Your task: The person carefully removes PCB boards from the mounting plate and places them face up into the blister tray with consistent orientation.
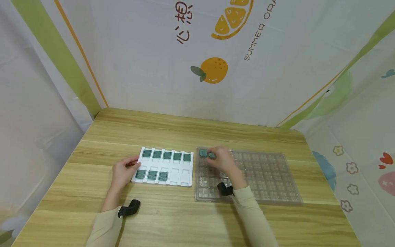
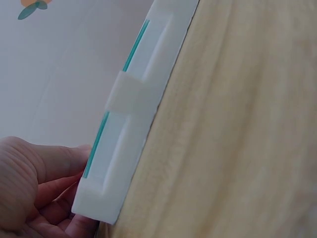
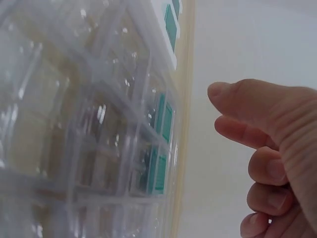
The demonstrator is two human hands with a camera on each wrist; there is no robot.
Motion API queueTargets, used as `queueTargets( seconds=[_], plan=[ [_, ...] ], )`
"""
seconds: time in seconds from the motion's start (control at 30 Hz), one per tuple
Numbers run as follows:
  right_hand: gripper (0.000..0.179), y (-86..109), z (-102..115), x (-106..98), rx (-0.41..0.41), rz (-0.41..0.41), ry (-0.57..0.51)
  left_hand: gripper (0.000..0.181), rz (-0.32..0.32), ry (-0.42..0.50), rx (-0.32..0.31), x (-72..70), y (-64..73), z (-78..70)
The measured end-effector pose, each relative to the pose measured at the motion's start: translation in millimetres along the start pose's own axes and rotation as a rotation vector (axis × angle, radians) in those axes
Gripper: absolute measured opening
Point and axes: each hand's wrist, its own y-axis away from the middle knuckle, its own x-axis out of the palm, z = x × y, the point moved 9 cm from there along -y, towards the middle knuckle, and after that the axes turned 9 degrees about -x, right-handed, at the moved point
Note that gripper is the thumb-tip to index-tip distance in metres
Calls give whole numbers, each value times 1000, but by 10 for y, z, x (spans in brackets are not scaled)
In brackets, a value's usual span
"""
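Your left hand [image 1: 122, 172] pinches the left edge of the white tray [image 1: 180, 165], which lies on the wooden table [image 1: 163, 219]. Five green chips [image 1: 167, 155] sit in its far row and three along the left of its near row. Just right is the clear tray [image 1: 262, 176], with two green squares [image 1: 203, 153] at its far left corner. Your right hand [image 1: 224, 161] hovers there, thumb and forefinger slightly apart, other fingers loosely curled.

The left grip [image 1: 121, 173] pinches; the right grip [image 1: 223, 159] has thumb [image 3: 255, 99] and forefinger [image 3: 242, 133] slightly apart.
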Motion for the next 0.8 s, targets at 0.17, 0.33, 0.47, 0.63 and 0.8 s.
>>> queueTargets(
  seconds=[0.17, 0.33, 0.47, 0.63, 0.8],
  plan=[
    [21, 19, 68, 49, -35, -19, 34, 24, -1, -11, -12, 5, 2, 6],
    [23, 8, 138, 138, -55, 1, 26, 24, 1, -9, -22, 6, -1, 15],
    [24, -13, 235, 187, -68, 30, 2, 23, 2, -10, -23, 7, -1, 23],
    [25, -38, 321, 266, -48, 82, -34, 24, 8, 2, -25, 8, 0, 20],
    [26, -55, 392, 328, -25, 114, -82, 24, 13, 5, -31, 11, -3, 21]
  ],
)
